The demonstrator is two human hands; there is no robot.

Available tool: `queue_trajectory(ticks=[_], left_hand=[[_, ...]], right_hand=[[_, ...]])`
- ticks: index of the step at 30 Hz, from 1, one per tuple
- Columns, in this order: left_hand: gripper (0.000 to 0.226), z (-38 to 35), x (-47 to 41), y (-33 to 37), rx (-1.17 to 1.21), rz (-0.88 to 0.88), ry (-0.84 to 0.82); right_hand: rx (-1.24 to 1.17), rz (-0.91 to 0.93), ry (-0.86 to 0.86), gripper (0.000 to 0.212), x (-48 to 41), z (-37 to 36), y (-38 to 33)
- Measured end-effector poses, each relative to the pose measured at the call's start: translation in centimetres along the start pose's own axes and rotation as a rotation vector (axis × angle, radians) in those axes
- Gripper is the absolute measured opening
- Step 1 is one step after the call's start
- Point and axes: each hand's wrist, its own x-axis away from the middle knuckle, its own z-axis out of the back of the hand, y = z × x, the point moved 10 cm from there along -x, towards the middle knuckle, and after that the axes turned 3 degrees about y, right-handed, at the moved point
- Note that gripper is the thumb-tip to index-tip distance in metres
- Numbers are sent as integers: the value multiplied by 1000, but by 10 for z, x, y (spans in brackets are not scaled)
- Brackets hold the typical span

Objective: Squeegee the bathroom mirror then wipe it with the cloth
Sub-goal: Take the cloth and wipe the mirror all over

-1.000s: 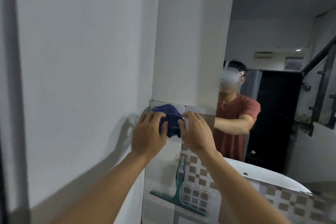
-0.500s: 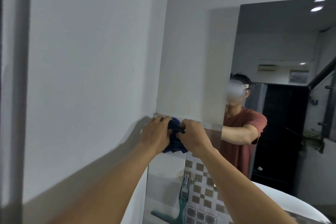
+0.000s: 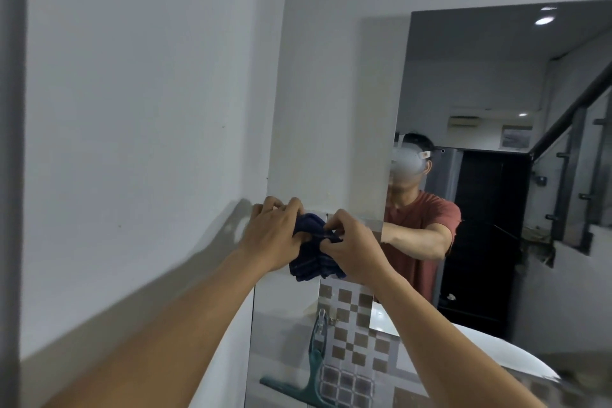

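A dark blue checked cloth [image 3: 313, 255] is bunched up against the tiled wall, just left of the mirror [image 3: 496, 175]. My left hand [image 3: 275, 235] grips its upper left part. My right hand [image 3: 351, 248] pinches its right side, fingers curled into the fabric. The cloth's lower folds hang below both hands. A green squeegee [image 3: 313, 371] hangs by its handle from a hook on the tiles below, blade down. The mirror fills the right side and reflects a person in a red shirt.
A white wall [image 3: 149, 109] runs along the left, close to my left arm. Brown and white checked tiles [image 3: 357, 318] cover the wall beneath the cloth. A white basin rim [image 3: 516, 358] curves at the lower right.
The view has tilted up a little. Both hands have closed tighter on the cloth and bunched it, and more of it now hangs below them.
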Motion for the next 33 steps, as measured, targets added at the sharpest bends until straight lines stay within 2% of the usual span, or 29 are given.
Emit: queue_trajectory(ticks=[4, 9, 13, 15, 17, 20, 23, 26, 29, 33], left_hand=[[27, 19, 4, 26, 89, -74, 1], [33, 37, 0, 54, 292, -64, -62], [51, 44, -10, 78, 484, -19, -137], [54, 49, -15, 94, 529, -30, -166], [46, 54, -21, 112, 533, -57, -181], [27, 54, -29, 138, 551, -83, -249], [16, 55, -39, 162, 628, -102, -318], [10, 56, -51, 182, 740, -65, -343], [11, 57, -69, 197, 743, -35, -291], [11, 73, -105, 218, 744, -13, -188]], right_hand=[[-191, -67, -91, 31, 7, 9, 1], [-415, -131, -43, 26, 16, 43, 4], [-654, -195, -55, 36, 29, 75, 4], [-679, -224, -57, 33, 38, 92, 2], [-677, -232, -38, 23, 45, 113, 4], [-630, -277, 47, 22, 55, 149, 14], [-323, -220, 166, 28, 57, 188, 19], [-80, -230, 238, 45, 51, 218, 40], [-24, -194, 384, 20, 55, 246, 21], [75, -131, 661, 15, 62, 273, 7]])
